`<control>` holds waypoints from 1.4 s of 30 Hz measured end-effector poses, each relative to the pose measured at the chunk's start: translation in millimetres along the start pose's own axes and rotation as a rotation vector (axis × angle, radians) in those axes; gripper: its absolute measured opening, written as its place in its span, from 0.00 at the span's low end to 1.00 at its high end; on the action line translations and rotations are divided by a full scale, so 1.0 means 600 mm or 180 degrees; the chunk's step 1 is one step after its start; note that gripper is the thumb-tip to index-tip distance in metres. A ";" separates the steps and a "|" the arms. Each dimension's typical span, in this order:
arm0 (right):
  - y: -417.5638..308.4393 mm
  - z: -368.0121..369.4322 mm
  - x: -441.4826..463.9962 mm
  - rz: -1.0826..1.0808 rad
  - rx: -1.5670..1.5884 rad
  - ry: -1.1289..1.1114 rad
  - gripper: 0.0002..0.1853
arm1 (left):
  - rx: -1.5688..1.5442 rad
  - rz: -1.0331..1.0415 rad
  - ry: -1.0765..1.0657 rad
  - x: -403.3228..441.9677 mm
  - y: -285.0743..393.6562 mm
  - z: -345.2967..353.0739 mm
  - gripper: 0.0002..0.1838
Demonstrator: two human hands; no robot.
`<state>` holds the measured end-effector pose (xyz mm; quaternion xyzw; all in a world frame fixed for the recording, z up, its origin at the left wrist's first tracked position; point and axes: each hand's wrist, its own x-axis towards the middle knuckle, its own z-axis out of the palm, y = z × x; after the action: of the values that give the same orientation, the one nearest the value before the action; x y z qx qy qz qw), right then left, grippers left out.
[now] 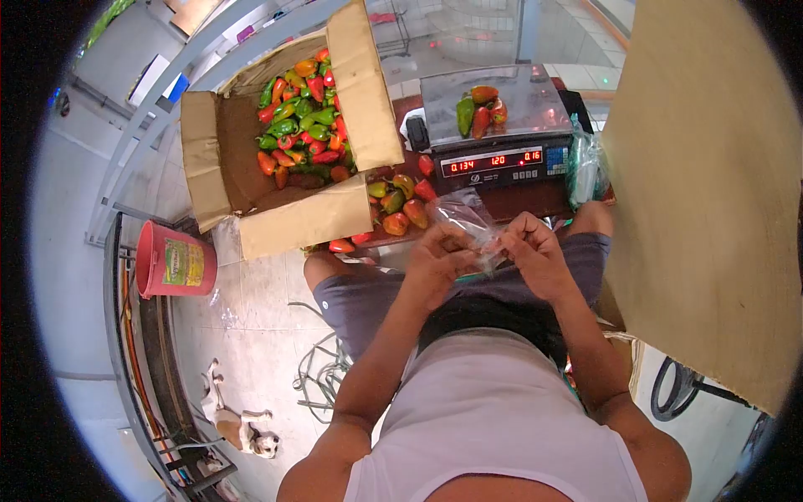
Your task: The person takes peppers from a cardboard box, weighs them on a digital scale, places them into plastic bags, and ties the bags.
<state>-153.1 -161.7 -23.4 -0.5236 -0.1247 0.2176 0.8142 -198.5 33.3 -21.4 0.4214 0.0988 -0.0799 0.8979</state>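
Note:
Between my two hands, above my lap, is a clear plastic bag (470,216). My left hand (438,264) pinches one side of it and my right hand (535,255) pinches the other. Just beyond the bag stands a digital scale (502,163) with red lit digits. Several red, orange and green peppers (481,113) rest on its metal plate. Left of the bag, loose peppers (397,203) lie on the dark red table beside the scale. An open cardboard box (305,219) tilts toward me with many red and green peppers inside.
A red bucket (176,261) stands on the floor at the left. A dog (238,422) lies on the tiles below it, near a coiled green hose (322,376). Large cardboard (703,192) rises on my right. A rolled bundle of plastic bags (585,171) sits beside the scale.

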 end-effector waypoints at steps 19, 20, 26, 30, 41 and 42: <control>0.026 -0.046 0.028 -0.0703 -0.2187 0.1065 0.06 | 0.1657 0.0676 0.0418 0.005 -0.044 -0.001 0.05; 0.040 -0.056 0.033 -0.0581 -0.1602 0.1090 0.07 | 0.2258 0.0853 0.0561 0.014 -0.049 -0.019 0.05; 0.014 -0.001 0.008 0.1074 0.2134 0.0528 0.09 | -0.0296 -0.0355 0.0908 0.047 -0.037 -0.040 0.03; 0.037 -0.037 0.014 -0.0399 -0.2997 0.0797 0.12 | -0.1211 -0.0538 -0.0763 0.031 -0.044 -0.070 0.05; 0.055 -0.052 0.013 0.1057 0.1866 0.0116 0.17 | -0.1075 -0.0570 0.0536 0.054 -0.052 -0.051 0.15; 0.041 -0.048 0.008 0.1125 0.1833 0.0033 0.18 | -0.1163 -0.0595 0.0513 0.049 -0.044 -0.039 0.15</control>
<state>-141.8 -173.8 -57.8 -0.2868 0.0387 0.3790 0.8790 -178.4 33.0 -62.6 0.2458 0.2217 -0.1096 0.9373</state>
